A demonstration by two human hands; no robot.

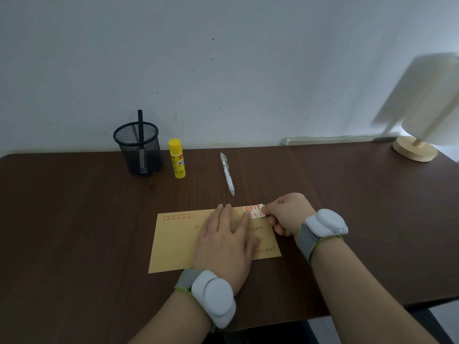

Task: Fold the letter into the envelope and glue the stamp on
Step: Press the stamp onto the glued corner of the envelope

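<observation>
A yellow-brown envelope (176, 242) lies face up on the dark wooden desk (74, 219), with red postcode boxes at its top left and handwriting on its right half. My left hand (226, 239) rests flat on the envelope with fingers spread, its fingertips at the left edge of the stamp. An orange and white stamp (254, 211) sits at the envelope's top right corner. My right hand (288, 214) pinches the stamp's right edge between thumb and forefinger. The letter is not visible.
A capped yellow glue stick (177, 158) stands upright behind the envelope, next to a black mesh pen holder (139, 148) with a dark pen in it. A white pen (227, 174) lies beyond the envelope. A lamp with wooden base (414, 151) stands at the far right.
</observation>
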